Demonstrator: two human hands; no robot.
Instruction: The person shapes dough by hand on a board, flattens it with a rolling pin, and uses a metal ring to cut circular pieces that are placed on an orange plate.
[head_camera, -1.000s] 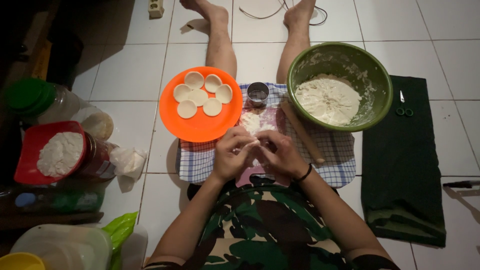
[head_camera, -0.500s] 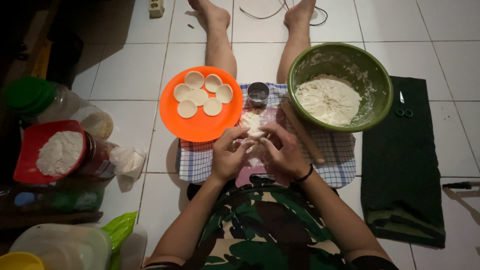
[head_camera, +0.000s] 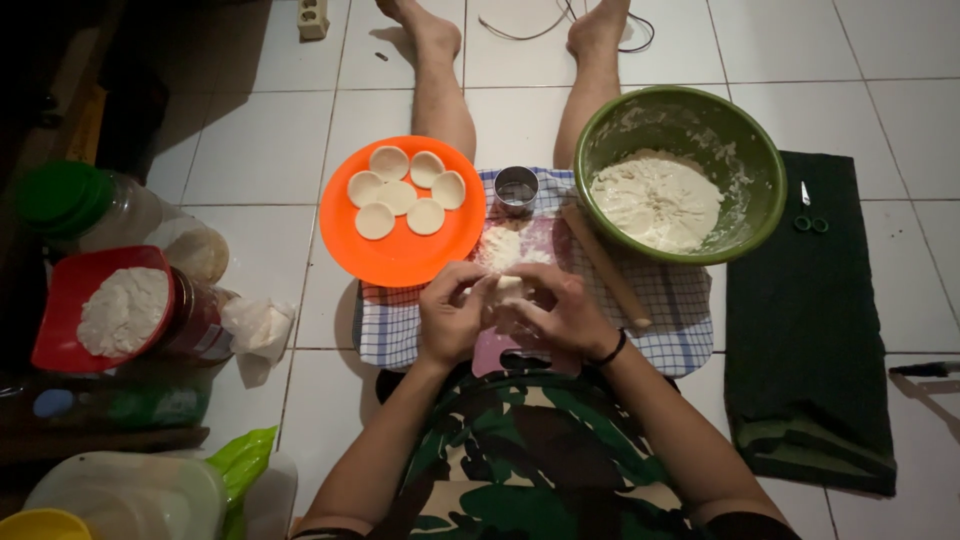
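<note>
One dark green folded cloth (head_camera: 808, 330) is lying on the white tiled floor at the right, with one small pair of scissors (head_camera: 808, 215) resting on it. One large green plastic bowl (head_camera: 752, 160) is holding a mound of white dough. One blue-and-white checked cloth (head_camera: 672, 310) is spread between the legs, under a pinkish cutting board (head_camera: 545, 245). One round orange plastic plate (head_camera: 400, 262) is carrying six pale dough discs (head_camera: 400, 195). One red bowl of flour (head_camera: 60, 300) is sitting at the left. One wooden rolling pin (head_camera: 608, 270) is lying beside the green bowl, and one small round metal cutter (head_camera: 516, 187) is standing above the board. One small piece of pale dough (head_camera: 507, 284) is being pinched over the board between the left hand (head_camera: 452, 315) and the right hand (head_camera: 568, 315), fingers of both closed together on it.
</note>
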